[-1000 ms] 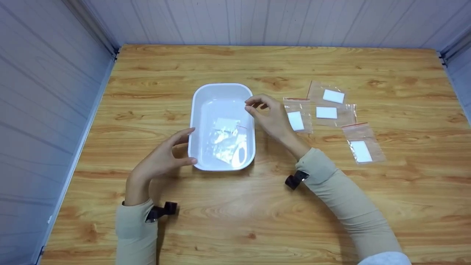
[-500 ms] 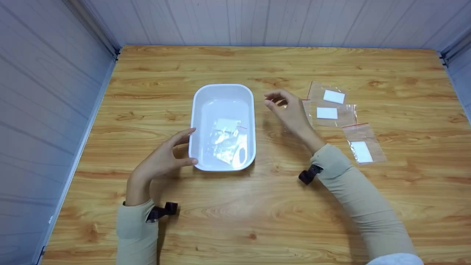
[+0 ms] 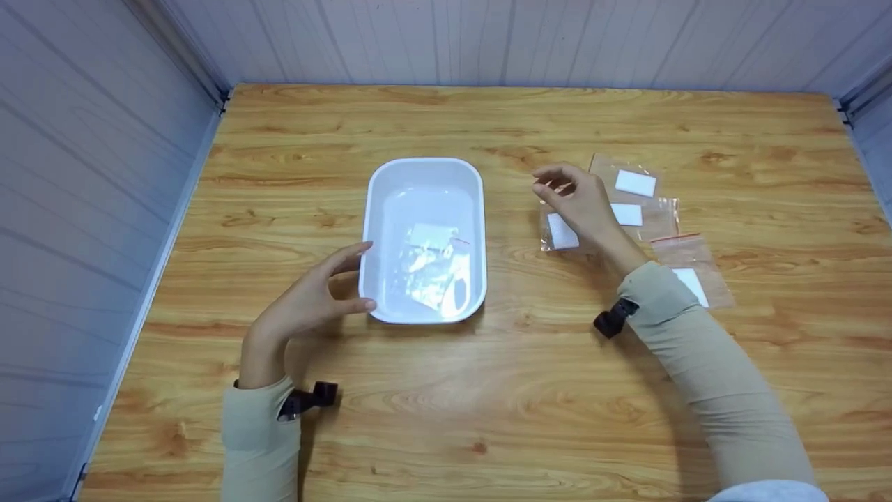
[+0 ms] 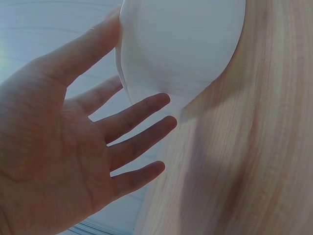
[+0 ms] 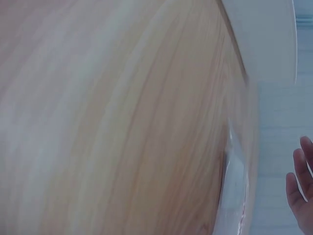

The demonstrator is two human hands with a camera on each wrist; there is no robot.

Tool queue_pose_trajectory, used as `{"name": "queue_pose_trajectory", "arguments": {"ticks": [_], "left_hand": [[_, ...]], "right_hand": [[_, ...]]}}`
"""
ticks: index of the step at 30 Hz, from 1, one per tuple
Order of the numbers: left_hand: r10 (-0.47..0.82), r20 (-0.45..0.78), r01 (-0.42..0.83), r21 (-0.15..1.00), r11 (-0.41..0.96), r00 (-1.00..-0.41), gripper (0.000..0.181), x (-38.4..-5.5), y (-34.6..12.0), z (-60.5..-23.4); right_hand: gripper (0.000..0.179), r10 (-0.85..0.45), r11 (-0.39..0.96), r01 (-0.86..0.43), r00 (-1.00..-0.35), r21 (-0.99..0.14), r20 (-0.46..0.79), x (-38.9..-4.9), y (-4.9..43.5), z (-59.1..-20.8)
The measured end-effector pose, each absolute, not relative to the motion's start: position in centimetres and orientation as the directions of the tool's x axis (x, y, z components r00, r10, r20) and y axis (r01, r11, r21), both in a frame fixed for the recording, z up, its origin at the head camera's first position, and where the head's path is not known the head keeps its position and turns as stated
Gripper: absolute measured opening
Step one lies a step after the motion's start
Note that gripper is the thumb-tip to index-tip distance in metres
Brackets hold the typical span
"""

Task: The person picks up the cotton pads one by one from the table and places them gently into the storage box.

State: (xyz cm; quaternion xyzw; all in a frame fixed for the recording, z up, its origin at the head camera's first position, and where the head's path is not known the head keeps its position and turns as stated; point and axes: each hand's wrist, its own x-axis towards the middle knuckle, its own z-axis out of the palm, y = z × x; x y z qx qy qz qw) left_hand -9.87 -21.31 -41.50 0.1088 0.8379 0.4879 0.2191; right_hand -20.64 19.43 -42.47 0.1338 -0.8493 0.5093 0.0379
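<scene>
A white plastic tub stands left of the table's middle, with clear zip bags lying in it under glare. My left hand rests its thumb and a fingertip on the tub's left rim; in the left wrist view its other fingers extend loosely beside the wall. My right hand hovers over the zip bags on the right, fingers loosely bent and nothing between them. Beneath it lies a zip bag with a white block inside, partly covered by the hand. In the right wrist view that bag is below the fingers.
More red-edged zip bags, each with a white block, lie on the right: one at the back, one in the middle and one nearer, partly behind the sleeve. Pale panels border the wooden table.
My right hand has moved right, from the tub's right rim to above the zip bags. My left hand and the tub have stayed in place.
</scene>
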Motion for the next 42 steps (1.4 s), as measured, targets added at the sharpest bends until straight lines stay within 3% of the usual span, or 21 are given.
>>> {"name": "queue_pose_trajectory", "arguments": {"ticks": [42], "left_hand": [[0.393, -0.262, -0.031, 0.862, 0.506, -0.882, 0.086, -9.9, -21.3, -41.4]], "right_hand": [[0.031, -0.27, 0.602, -0.109, -0.96, -0.791, -0.073, -24.1, 25.8, -44.0]]}}
